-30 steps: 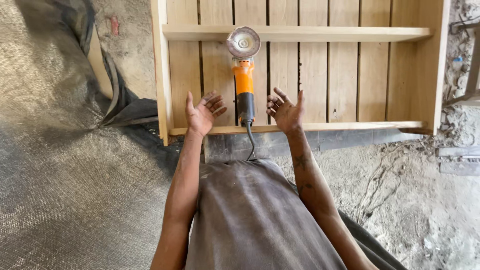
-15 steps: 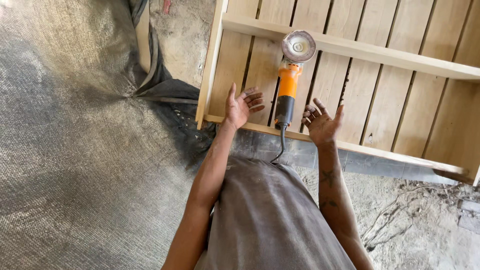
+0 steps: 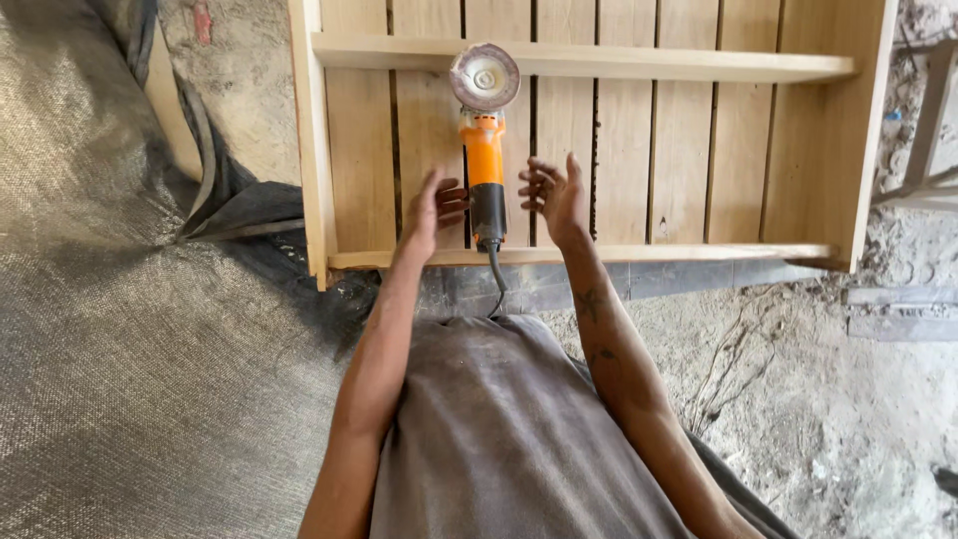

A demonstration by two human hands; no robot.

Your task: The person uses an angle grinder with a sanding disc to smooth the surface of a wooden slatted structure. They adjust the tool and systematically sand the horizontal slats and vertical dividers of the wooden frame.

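An orange and black angle grinder (image 3: 485, 160) with a round sanding disc lies on the slatted back of a pale wooden shelf unit (image 3: 699, 150). Its black cord runs down over the near rail toward me. My left hand (image 3: 431, 213) hovers just left of the grinder's black handle, fingers apart and holding nothing. My right hand (image 3: 555, 197) hovers just right of the handle, fingers spread, also holding nothing. Both hands flank the tool closely; I cannot tell whether they touch it.
The shelf unit lies flat on dusty ground with a cross shelf (image 3: 579, 62) near the top. Grey woven sheeting (image 3: 120, 329) covers the ground at left. Bare dirt and debris (image 3: 818, 399) lie at right, with a metal frame (image 3: 923, 150) at the far right edge.
Both hands turned from palms-up and wide apart to closing in on the grinder's handle from either side. The view swung right and came back.
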